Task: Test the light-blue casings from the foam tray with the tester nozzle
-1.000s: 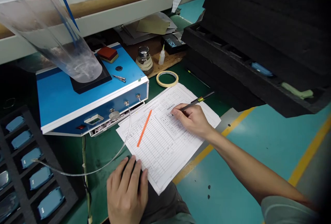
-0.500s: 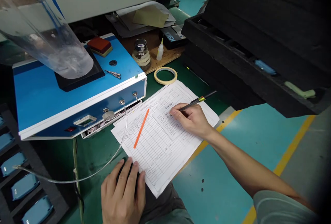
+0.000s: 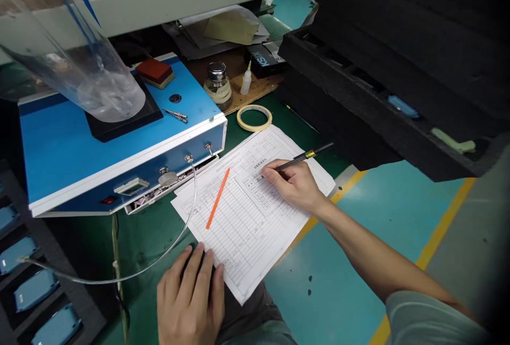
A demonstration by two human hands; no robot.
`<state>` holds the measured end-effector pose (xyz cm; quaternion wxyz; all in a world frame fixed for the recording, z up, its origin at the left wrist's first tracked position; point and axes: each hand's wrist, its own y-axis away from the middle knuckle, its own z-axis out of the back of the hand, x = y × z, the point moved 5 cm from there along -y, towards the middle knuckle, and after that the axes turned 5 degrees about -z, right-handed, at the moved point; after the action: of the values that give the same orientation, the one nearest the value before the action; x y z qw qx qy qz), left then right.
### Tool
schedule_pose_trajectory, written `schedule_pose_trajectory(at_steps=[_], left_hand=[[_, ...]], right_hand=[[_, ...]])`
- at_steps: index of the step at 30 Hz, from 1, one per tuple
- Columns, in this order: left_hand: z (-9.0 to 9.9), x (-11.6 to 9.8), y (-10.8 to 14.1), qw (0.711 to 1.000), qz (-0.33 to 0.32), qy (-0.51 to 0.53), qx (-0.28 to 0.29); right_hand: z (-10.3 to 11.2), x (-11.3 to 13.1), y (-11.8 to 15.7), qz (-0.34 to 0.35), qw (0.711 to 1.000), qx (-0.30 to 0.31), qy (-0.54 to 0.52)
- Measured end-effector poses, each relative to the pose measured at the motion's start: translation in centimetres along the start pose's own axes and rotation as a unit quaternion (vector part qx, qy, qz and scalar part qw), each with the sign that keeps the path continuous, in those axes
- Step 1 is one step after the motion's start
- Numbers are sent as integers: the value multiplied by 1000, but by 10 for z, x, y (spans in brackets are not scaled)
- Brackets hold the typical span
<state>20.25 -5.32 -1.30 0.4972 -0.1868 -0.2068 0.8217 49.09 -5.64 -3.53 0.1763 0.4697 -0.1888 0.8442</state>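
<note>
My right hand (image 3: 297, 184) is closed round a dark pen (image 3: 306, 156) with a yellow band, its lower end hidden by my fingers over the small form. This small form (image 3: 257, 193) lies on a larger printed sheet (image 3: 235, 241) with ruled rows. At the sheet's lower left edge my left hand (image 3: 191, 289) rests with its fingers stretched out, holding nothing. An orange strip (image 3: 218, 199) lies across the ruled rows. A roll of tape (image 3: 255, 118) is flat on the green tabletop just beyond the paper.
To the left stands a blue control box (image 3: 131, 121) carrying a clear container (image 3: 107, 79) and a sponge (image 3: 155, 72). Its clear tube (image 3: 159, 254) curves over the table. Black foam trays (image 3: 91, 302) hold blue parts. A glass jar (image 3: 218, 87) and small bottle (image 3: 246, 80) stand behind.
The view has shifted very slightly. Both hands keep nearly the same places on the paper, and the pen stays in my right hand.
</note>
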Motion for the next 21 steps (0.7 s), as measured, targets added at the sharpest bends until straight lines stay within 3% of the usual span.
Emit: schedule_pose_trajectory(at_steps=[10,16,21], left_hand=[[1,-2,-1,1000,0,-8,6],[3,-6,-2,1000,-6,-19,-8],[10,-10,2,999,-4,-34,-18]], right_hand=[[3,4,-1,2,1000,-17,5],[11,-2,4,-29,995,-43,-85],[20,4,4,-11,999,-45,-27]])
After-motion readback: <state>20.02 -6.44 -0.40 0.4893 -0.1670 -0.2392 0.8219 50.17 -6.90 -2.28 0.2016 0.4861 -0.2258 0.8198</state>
